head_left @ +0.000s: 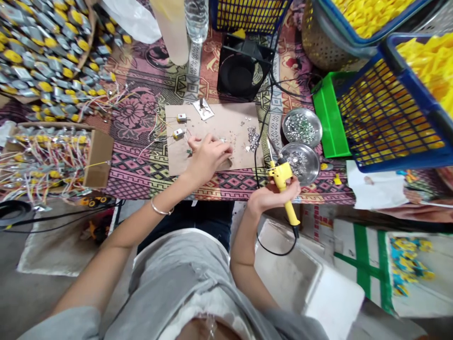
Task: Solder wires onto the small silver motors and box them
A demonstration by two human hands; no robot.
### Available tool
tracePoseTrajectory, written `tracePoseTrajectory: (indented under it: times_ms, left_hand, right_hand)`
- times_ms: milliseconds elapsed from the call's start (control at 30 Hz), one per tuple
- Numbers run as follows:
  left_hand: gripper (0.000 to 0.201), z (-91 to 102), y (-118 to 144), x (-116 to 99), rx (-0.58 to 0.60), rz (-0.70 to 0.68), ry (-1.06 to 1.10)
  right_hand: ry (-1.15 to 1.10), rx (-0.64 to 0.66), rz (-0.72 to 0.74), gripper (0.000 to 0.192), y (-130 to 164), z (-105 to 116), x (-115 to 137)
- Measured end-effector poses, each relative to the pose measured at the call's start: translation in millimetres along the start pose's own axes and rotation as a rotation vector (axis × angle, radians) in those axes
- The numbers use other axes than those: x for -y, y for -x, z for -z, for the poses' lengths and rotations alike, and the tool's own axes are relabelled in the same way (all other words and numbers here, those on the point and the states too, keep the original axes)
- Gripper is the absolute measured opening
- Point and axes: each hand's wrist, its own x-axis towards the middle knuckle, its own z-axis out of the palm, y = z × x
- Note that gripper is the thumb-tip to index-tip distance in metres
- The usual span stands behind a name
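My left hand (211,153) rests palm down over a brown cardboard sheet (244,115), its fingers bent and close together near the surface. Whatever lies between those fingertips is hidden. In my right hand (274,193) is a yellow soldering gun (282,175), its tip pointing up and left beside the sheet. Two small motors with wires, an upper motor (181,117) and a lower motor (179,134), lie left of my left hand. Above it sits a small white plate (204,109). A pile of tiny metal parts (252,138) lies to its right.
Two metal dishes, a far dish (320,123) and a near dish (314,175), hold small parts. Behind stands a black fan (244,66). A blue basket (389,111) of yellow pieces and a green tray (329,113) are at right. A cardboard box (101,158) holds wired motors at left.
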Motion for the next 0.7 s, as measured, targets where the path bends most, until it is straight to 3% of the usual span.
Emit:
tracePoseTrajectory:
  times_ms: [200, 367, 467, 600, 700]
  left_hand:
    - [0.017, 0.5, 15, 15, -0.03, -0.045, -0.168]
    - [0.036, -8.8, 4, 17, 0.057, -0.105, -0.257]
    - [0.036, -10.9, 7, 16, 0.091, -0.059, -0.203]
    - [0.029, -2.0, 20, 14, 0.015, 0.012, -0.073]
    - [0.034, 6.9, 9, 14, -0.096, 0.064, -0.06]
  right_hand:
    - [0.012, 0.014, 0.002, 0.015, 2, -1, 3]
    - [0.051, 0.025, 0.013, 0.018, 2, -2, 3]
    - [0.122, 0.031, 0.021, 0.02, 2, -2, 3]
    - [0.123, 0.031, 0.021, 0.019, 3, -2, 5]
    - [0.065, 0.02, 0.006, 0.018, 3, -2, 5]
